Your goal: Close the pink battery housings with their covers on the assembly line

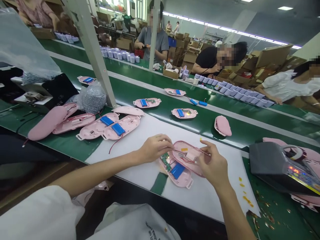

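Observation:
A pink plastic shell half (180,145) is held tilted over a second pink shell half (185,181), which carries a green circuit board (165,161) and a blue battery (177,170). My left hand (158,148) is closed in a pinch at the upper shell's left edge, on what looks like a thin wire. Thumb and fingers of my right hand (215,165) grip the shell's right side, index finger raised. A bit of yellow tape (200,139) sits at that fingertip. Another yellow tape strip (184,149) is stuck inside the upper shell. Thin wires run between the halves.
White sheet (135,150) covers the bench. Pink shells with blue batteries (117,129) lie left, beside a bag of screws (93,96). More shells (184,113) sit on the green belt. A grey tape dispenser (272,166) stands right, near yellow scraps (246,198). Co-workers (156,43) sit opposite.

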The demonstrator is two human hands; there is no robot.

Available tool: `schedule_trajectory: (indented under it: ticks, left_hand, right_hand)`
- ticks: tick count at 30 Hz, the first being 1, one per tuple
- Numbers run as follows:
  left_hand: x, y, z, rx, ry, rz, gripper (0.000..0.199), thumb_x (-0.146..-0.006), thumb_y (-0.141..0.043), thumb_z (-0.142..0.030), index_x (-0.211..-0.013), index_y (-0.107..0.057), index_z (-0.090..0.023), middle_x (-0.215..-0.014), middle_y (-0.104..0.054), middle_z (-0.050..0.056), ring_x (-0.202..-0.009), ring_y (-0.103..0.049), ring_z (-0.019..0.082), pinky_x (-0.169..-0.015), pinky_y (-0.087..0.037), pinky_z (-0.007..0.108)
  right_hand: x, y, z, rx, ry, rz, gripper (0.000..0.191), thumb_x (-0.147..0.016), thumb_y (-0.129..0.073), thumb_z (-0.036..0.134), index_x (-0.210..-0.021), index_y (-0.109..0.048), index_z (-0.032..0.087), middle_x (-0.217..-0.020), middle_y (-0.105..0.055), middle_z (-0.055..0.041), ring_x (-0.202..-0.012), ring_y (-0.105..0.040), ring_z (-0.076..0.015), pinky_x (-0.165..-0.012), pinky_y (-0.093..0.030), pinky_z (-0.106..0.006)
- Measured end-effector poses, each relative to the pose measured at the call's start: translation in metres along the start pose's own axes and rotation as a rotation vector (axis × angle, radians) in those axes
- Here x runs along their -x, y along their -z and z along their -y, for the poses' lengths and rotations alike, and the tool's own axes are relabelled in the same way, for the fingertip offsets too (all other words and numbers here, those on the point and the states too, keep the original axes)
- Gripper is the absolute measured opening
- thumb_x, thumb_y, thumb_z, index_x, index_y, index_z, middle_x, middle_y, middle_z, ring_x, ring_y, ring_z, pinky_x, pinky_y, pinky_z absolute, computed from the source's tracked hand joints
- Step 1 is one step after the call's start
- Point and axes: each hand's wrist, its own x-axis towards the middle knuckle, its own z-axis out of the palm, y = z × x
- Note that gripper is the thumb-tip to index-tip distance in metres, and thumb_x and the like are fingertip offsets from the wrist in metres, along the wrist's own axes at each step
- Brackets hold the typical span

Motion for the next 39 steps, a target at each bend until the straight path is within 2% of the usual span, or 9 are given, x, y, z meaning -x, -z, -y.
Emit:
schedule_trajectory:
  ticks: [4,7,10,12,19,24,27,33,39]
  left_hand:
    - [-0.009,-0.011,0.001,0.085,0.034,-0.144,0.011,-0.091,-0.062,-0.025,-0.089,-0.072,-0.020,-0.126,-0.060,0.011,-0.115,-0.059,0.023,-0.097,-0.051,0.040]
    - [-0.014,-0.018,0.011,0.439,0.272,-0.163,0.007,-0.083,-0.069,-0.019,-0.089,-0.065,-0.016,-0.103,-0.068,0.008,-0.087,-0.068,0.018,-0.080,-0.057,0.033]
    - [-0.012,-0.022,0.019,0.660,0.531,-0.199,0.036,-0.073,-0.078,-0.020,-0.099,-0.052,-0.018,-0.088,-0.067,0.002,-0.064,-0.066,0.011,-0.058,-0.053,0.022]
    - [-0.009,-0.023,0.021,0.711,0.594,-0.220,0.048,-0.068,-0.081,-0.018,-0.101,-0.046,-0.020,-0.087,-0.066,0.000,-0.059,-0.064,0.009,-0.052,-0.049,0.018]
    - [-0.005,-0.025,0.021,0.716,0.623,-0.257,0.045,-0.069,-0.079,-0.013,-0.103,-0.050,-0.017,-0.090,-0.066,0.002,-0.060,-0.063,0.008,-0.054,-0.050,0.018]
    - [-0.008,-0.028,0.031,0.755,0.579,-0.170,0.028,-0.072,-0.069,-0.006,-0.099,-0.063,-0.012,-0.086,-0.070,0.005,-0.078,-0.069,0.015,-0.069,-0.055,0.023]
    - [-0.011,-0.027,0.036,0.726,0.634,-0.122,0.021,-0.072,-0.066,-0.004,-0.092,-0.065,-0.011,-0.077,-0.071,0.004,-0.072,-0.069,0.016,-0.063,-0.053,0.024]
    - [-0.014,-0.020,0.038,0.866,0.784,-0.138,0.029,-0.064,-0.070,0.001,-0.091,-0.064,-0.010,-0.071,-0.071,0.004,-0.062,-0.068,0.016,-0.055,-0.053,0.023]
    - [-0.011,-0.023,0.037,0.844,0.720,-0.189,0.030,-0.067,-0.066,0.003,-0.095,-0.066,-0.009,-0.077,-0.074,0.008,-0.068,-0.071,0.019,-0.056,-0.053,0.022]
  right_hand:
    - [-0.010,-0.010,0.024,-0.072,0.096,-0.067,0.036,-0.085,-0.046,0.027,-0.120,-0.055,0.022,-0.089,-0.068,-0.0018,-0.077,-0.066,-0.0170,-0.070,-0.053,-0.028]
    - [-0.018,-0.018,0.026,-0.088,0.079,-0.100,0.035,-0.085,-0.048,0.028,-0.119,-0.054,0.021,-0.090,-0.069,-0.0031,-0.078,-0.067,-0.0181,-0.070,-0.053,-0.029]
    - [-0.028,-0.027,0.023,-0.100,0.065,-0.032,0.037,-0.082,-0.048,0.029,-0.118,-0.054,0.021,-0.092,-0.069,-0.0031,-0.079,-0.067,-0.0193,-0.068,-0.051,-0.030]
    - [-0.034,-0.035,0.026,-0.112,0.075,0.067,0.040,-0.082,-0.051,0.034,-0.120,-0.053,0.022,-0.096,-0.069,-0.0036,-0.084,-0.067,-0.0210,-0.071,-0.051,-0.032]
    - [-0.054,-0.059,0.044,-0.049,0.098,0.379,0.046,-0.077,-0.056,0.038,-0.121,-0.055,0.023,-0.085,-0.067,-0.0011,-0.070,-0.063,-0.0199,-0.064,-0.044,-0.030]
    - [-0.056,-0.065,0.040,-0.074,0.103,0.329,0.045,-0.074,-0.052,0.033,-0.117,-0.052,0.021,-0.079,-0.066,-0.0011,-0.064,-0.060,-0.0192,-0.062,-0.043,-0.029]
    - [-0.058,-0.069,0.037,-0.109,0.049,0.348,0.042,-0.072,-0.053,0.032,-0.113,-0.053,0.022,-0.079,-0.067,-0.0007,-0.064,-0.061,-0.0190,-0.063,-0.044,-0.030]
    - [-0.061,-0.060,0.035,-0.379,0.069,0.299,0.024,-0.083,-0.061,0.041,-0.095,-0.057,0.020,-0.105,-0.066,-0.0078,-0.102,-0.062,-0.0242,-0.087,-0.049,-0.038]
    - [-0.056,-0.052,0.041,-0.099,0.262,0.380,0.026,-0.095,-0.049,0.039,-0.081,-0.061,0.021,-0.114,-0.061,-0.0083,-0.108,-0.057,-0.0249,-0.089,-0.045,-0.039]
